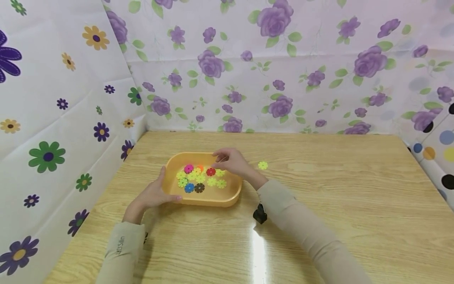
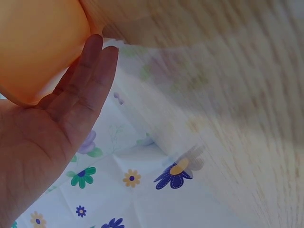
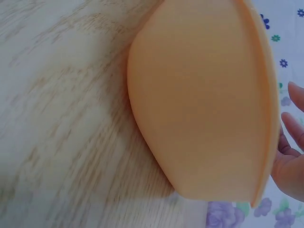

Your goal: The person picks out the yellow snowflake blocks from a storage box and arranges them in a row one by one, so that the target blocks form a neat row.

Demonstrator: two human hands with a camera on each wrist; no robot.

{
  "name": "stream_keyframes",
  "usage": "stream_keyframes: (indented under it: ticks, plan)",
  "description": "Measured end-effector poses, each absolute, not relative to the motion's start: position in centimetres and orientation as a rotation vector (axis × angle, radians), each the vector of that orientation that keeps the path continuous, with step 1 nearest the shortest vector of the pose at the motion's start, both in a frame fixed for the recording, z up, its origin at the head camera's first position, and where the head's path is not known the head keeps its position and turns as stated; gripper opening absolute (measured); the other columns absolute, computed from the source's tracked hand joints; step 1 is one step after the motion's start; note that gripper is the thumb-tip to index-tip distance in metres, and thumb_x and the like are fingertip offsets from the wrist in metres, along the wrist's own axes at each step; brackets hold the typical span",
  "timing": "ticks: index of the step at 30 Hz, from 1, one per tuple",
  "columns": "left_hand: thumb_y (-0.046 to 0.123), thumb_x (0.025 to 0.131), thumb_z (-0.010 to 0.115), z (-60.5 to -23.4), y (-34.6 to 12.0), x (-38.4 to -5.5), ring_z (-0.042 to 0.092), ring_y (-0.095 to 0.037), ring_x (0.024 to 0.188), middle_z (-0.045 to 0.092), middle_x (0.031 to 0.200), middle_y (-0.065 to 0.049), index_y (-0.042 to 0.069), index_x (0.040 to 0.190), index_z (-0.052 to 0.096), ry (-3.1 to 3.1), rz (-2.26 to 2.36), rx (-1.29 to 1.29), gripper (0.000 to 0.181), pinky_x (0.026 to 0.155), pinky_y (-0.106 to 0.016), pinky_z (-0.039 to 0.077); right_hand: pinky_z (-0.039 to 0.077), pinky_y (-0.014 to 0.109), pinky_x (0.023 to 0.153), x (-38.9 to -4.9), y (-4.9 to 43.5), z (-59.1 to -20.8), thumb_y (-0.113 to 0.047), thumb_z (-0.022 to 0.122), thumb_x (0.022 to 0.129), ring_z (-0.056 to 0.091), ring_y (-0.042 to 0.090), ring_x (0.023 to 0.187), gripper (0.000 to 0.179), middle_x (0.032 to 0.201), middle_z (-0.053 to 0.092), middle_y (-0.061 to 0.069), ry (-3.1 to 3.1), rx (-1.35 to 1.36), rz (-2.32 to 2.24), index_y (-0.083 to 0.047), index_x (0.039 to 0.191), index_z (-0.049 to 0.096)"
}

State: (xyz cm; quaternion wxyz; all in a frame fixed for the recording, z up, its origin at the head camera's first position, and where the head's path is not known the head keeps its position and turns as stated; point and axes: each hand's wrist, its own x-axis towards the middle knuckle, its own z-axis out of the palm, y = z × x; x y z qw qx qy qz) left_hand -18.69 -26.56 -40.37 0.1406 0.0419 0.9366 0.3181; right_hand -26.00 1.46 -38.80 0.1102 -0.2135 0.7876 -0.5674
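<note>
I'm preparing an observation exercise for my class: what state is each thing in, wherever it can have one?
Tray: upright, open-topped, pieces inside.
Tray pieces: spread out, some overlapping.
Lone yellow piece: lying on the table, outside the tray.
Left hand: fingers extended, touching the tray's left end.
Right hand: over the tray, fingers bent; whether it holds anything is unclear.
Cloths: hanging, creased.

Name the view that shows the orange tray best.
The head view: it shows the orange tray with discs inside. Left wrist shows part of its outside; right wrist shows more outer wall. Neither shows discs.
</note>
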Motion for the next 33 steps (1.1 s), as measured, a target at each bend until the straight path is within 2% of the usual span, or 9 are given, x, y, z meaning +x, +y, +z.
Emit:
stream_keyframes:
  ticks: [4,12,17,20,24,28,33]
  plan:
    - [0.050,0.065,0.076,-40.3,-26.6,-18.8,0.022,-0.051,0.126,0.011,0.142,-0.036,0.001,0.142,-0.016,2.717,0.909,0.124,0.129,0.103,-0.058,0.021,0.050,0.024,0.066,-26.3,0.5,-39.1,-0.011,0.072,0.077,0.058,0.019,0.082,0.038,0.089,0.062,0.009,2.379,-0.687,-1.538,0.000,0.112,0.063]
    - [0.048,0.064,0.077,-40.3,-26.8,-18.6,0.021,-0.050,0.126,0.010,0.142,-0.035,-0.001,0.142,-0.013,2.729,0.934,0.139,0.129,0.103,-0.057,0.020,0.049,0.023,0.068,-26.4,-0.8,-40.1,-0.010,0.071,0.078,0.059,0.016,0.078,0.034,0.084,0.066,0.007,2.418,-0.764,-1.371,-0.002,0.110,0.065]
    - [0.048,0.064,0.077,-40.2,-26.8,-18.5,0.020,-0.050,0.127,0.009,0.143,-0.034,0.000,0.142,-0.014,2.721,0.949,0.134,0.129,0.104,-0.057,0.019,0.040,0.021,0.056,-26.8,-1.7,-40.7,-0.008,0.072,0.077,0.047,0.012,0.064,0.033,0.077,0.061,0.006,2.439,-0.729,-1.340,-0.002,0.109,0.066]
    - [0.048,0.064,0.077,-40.2,-26.9,-18.6,0.019,-0.049,0.128,0.009,0.143,-0.033,0.001,0.142,-0.015,2.714,0.952,0.126,0.129,0.104,-0.056,0.018,0.037,0.020,0.053,-27.2,-2.2,-40.9,-0.006,0.072,0.076,0.043,0.012,0.062,0.033,0.084,0.062,0.011,2.426,-0.695,-1.307,-0.002,0.108,0.067]
    - [0.048,0.064,0.077,-40.3,-26.9,-18.7,0.019,-0.049,0.128,0.008,0.144,-0.033,0.001,0.142,-0.014,2.710,0.959,0.127,0.129,0.105,-0.056,0.017,0.043,0.022,0.053,-27.6,-2.7,-40.9,-0.001,0.072,0.074,0.047,0.013,0.063,0.032,0.099,0.063,0.013,2.388,-0.634,-1.254,-0.004,0.106,0.068]
    - [0.047,0.063,0.078,-40.5,-26.8,-18.7,0.019,-0.049,0.128,0.008,0.144,-0.033,0.000,0.142,-0.013,2.707,0.970,0.133,0.129,0.105,-0.056,0.017,0.040,0.022,0.048,-27.9,-3.1,-41.0,0.004,0.071,0.073,0.043,0.011,0.055,0.034,0.083,0.059,0.011,2.334,-0.598,-1.229,-0.005,0.105,0.069]
    - [0.047,0.064,0.077,-40.4,-26.6,-18.6,0.019,-0.049,0.128,0.007,0.144,-0.033,0.001,0.142,-0.014,2.700,0.969,0.129,0.129,0.105,-0.057,0.017,0.036,0.021,0.046,-28.1,-3.9,-41.5,0.008,0.071,0.069,0.036,0.009,0.051,0.037,0.066,0.050,0.002,2.301,-0.606,-1.161,-0.004,0.104,0.069]
